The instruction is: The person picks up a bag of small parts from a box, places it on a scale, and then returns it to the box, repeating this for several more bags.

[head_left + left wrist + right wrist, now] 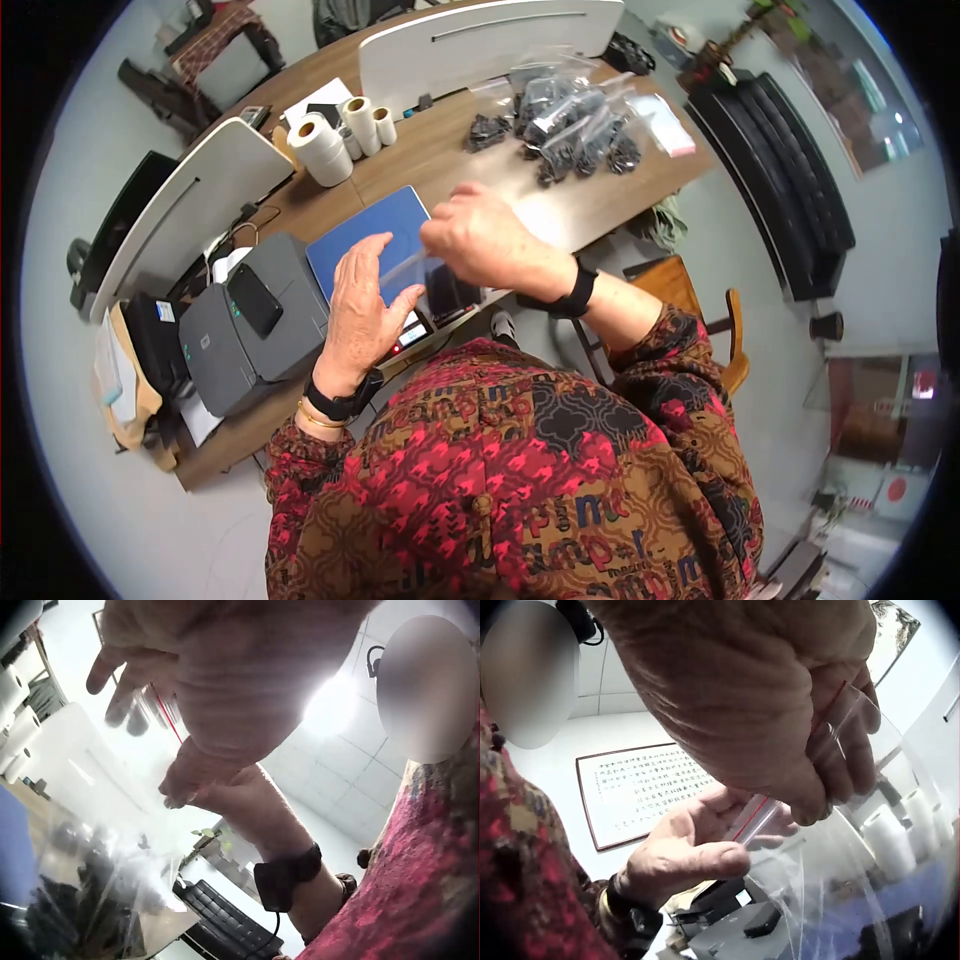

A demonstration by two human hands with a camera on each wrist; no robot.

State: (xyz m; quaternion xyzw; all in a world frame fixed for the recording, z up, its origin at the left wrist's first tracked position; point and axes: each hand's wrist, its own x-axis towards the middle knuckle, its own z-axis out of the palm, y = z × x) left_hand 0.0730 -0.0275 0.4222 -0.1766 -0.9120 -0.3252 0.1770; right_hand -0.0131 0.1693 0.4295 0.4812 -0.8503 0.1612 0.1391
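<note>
A clear plastic bag [405,268] with a red line along its top edge hangs between the hands above the desk's near side. Curled fingers and thumb of my right hand [480,240] pinch that edge, as the right wrist view shows at the right hand [742,712]. The left hand [358,315] is beside it, thumb apart from loosely bent fingers; in the right wrist view the bag's edge crosses in front of the left hand's [682,844] fingers. Dark items [82,900] show through clear plastic low in the left wrist view. Whether the left fingers touch the bag, I cannot tell.
Under the hands lies a blue flat panel [350,235]. A grey printer [235,345] with a phone on top stands at left, white rolls [322,150] behind. Several clear bags of dark items [570,115] lie at the far right; a wooden chair [665,285] stands beside the desk.
</note>
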